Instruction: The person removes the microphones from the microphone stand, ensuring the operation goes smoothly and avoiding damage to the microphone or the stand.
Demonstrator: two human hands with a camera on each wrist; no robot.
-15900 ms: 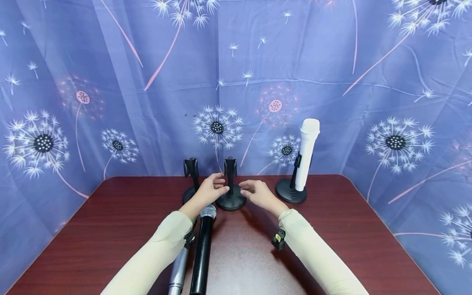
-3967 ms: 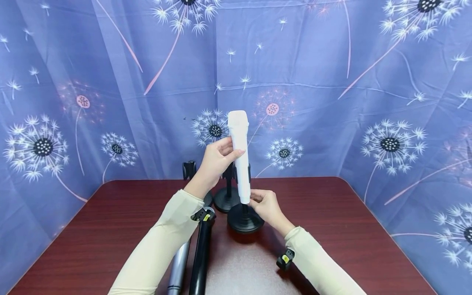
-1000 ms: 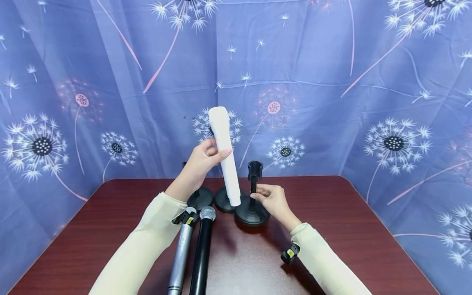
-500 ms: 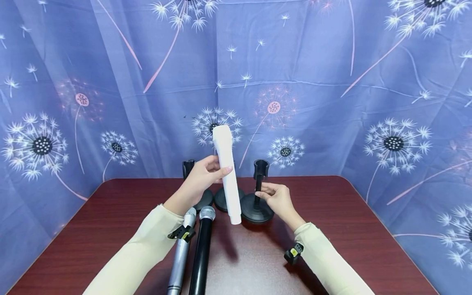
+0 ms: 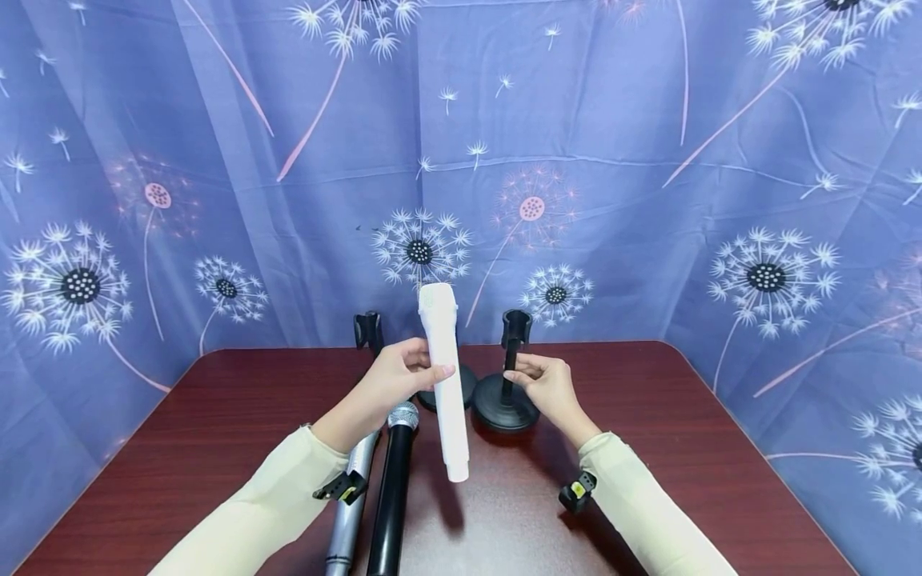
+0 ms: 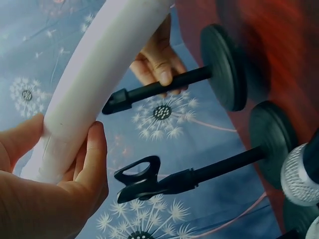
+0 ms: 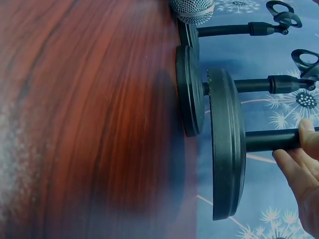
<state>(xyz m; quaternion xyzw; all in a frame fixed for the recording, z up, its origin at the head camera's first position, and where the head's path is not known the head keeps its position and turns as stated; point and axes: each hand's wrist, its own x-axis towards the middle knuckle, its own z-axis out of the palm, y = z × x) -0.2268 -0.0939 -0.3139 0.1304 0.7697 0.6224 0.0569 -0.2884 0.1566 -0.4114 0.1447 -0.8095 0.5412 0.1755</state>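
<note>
My left hand (image 5: 392, 378) grips a white microphone (image 5: 448, 408) around its middle, thumb in front, fingers behind. Its head points up, its body leans slightly, and its shadow falls on the table below. In the left wrist view the white body (image 6: 99, 69) crosses between thumb and fingers. To the right, my right hand (image 5: 549, 390) pinches the pole of a black desktop microphone stand (image 5: 506, 406), whose clip on top holds nothing. The right wrist view shows thumb and fingers on the pole and the round base (image 7: 227, 144) close over the tabletop.
Two more black stands stand behind; one clip (image 5: 368, 328) shows left of the white microphone, and the other's base (image 5: 467, 386) is partly hidden. A black microphone (image 5: 392, 496) and a silver one (image 5: 347, 512) lie front left on the reddish-brown table (image 5: 648, 448). Patterned blue curtain surrounds it.
The white microphone, in the right-hand stand's clip 4 seconds ago, is out of it and has come down toward me in my left hand. My right hand has shifted the stand slightly right.
</note>
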